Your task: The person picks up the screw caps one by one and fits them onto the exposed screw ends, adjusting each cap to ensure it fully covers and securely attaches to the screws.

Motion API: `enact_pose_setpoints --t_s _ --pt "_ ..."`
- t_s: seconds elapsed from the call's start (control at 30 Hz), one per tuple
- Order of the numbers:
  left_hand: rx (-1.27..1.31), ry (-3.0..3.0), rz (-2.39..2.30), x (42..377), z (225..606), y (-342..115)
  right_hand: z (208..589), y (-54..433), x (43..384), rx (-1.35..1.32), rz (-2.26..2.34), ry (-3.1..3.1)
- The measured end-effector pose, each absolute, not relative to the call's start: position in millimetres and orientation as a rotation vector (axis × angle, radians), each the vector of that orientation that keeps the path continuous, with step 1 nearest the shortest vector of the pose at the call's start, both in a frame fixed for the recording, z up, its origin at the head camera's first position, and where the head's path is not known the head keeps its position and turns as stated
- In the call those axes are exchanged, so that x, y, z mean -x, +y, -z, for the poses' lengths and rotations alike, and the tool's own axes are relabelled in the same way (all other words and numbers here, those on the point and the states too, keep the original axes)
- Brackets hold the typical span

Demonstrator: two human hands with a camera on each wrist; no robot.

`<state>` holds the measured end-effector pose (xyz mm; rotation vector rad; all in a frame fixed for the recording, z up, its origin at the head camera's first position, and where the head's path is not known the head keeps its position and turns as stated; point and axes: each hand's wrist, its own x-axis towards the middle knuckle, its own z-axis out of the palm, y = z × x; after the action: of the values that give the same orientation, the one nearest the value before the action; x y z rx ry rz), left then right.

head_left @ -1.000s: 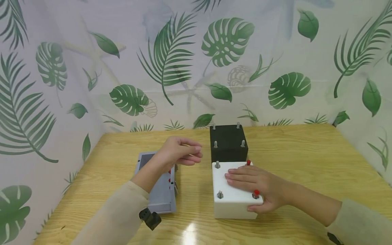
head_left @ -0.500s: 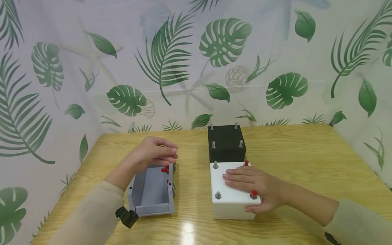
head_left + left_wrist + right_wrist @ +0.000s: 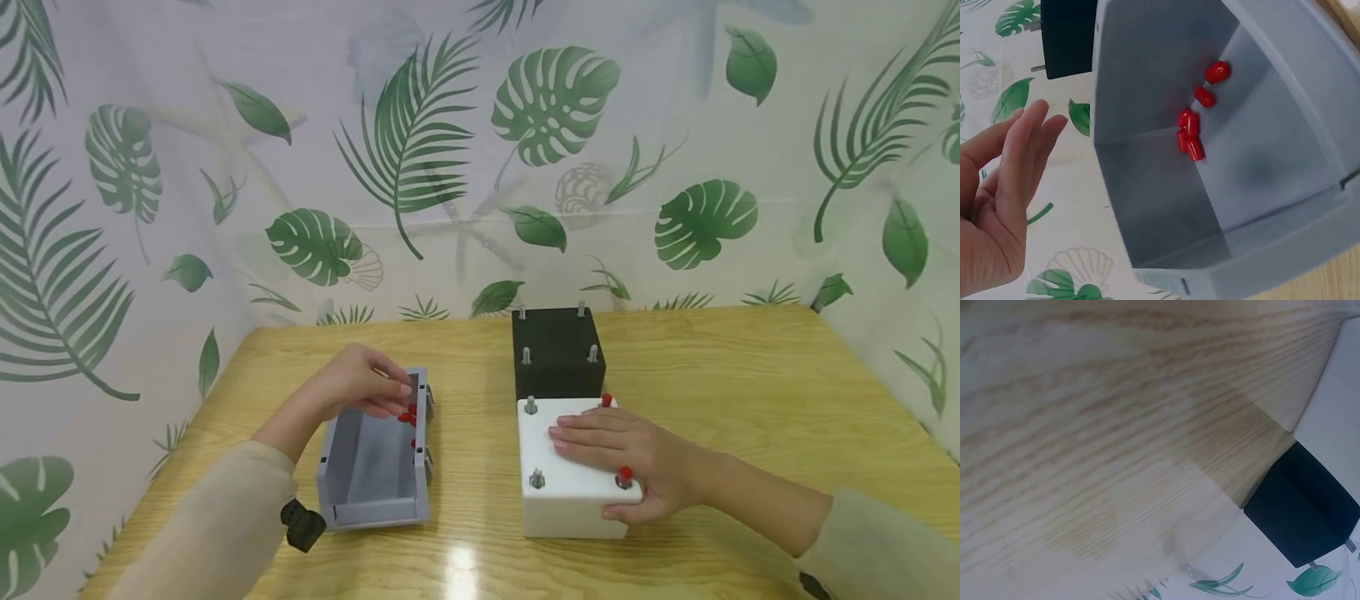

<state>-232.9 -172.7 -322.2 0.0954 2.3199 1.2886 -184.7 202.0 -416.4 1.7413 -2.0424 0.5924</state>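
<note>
Loosely extended and close together, the fingers of the left hand (image 3: 360, 383) are held over the far part of a grey bin (image 3: 382, 508), with the fingertips pointed toward the right; in the left wrist view they are seen apart from the red caps (image 3: 1192, 125) in the bin. Six of these caps are counted there, scattered and clustered on the bin's floor along the wall nearer the boxes. By the right hand (image 3: 652, 462), laid with straight fingers across the top, a white box (image 3: 558, 515) is touched; its thumb is set against the near side. Four metal bolts (image 3: 537, 478) are carried on the white box: the two on the right are topped with red covers (image 3: 625, 475), while the two on the left are left bare. Just beyond it a black box (image 3: 555, 337) is placed, also fitted with four bolts on top; whether the two boxes touch cannot be told. Bin and boxes are set on a wood-grain table (image 3: 735, 367), which is backed by a leaf-printed cloth (image 3: 450, 133). Both forearms are partly covered by beige sleeves (image 3: 217, 517).
</note>
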Motion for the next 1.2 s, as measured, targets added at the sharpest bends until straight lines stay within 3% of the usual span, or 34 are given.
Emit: enact_pose_setpoints --t_s 1.2 --pt "-0.038 2.511 -0.742 257 387 -156 418 201 185 -1.738 -0.593 -1.991"
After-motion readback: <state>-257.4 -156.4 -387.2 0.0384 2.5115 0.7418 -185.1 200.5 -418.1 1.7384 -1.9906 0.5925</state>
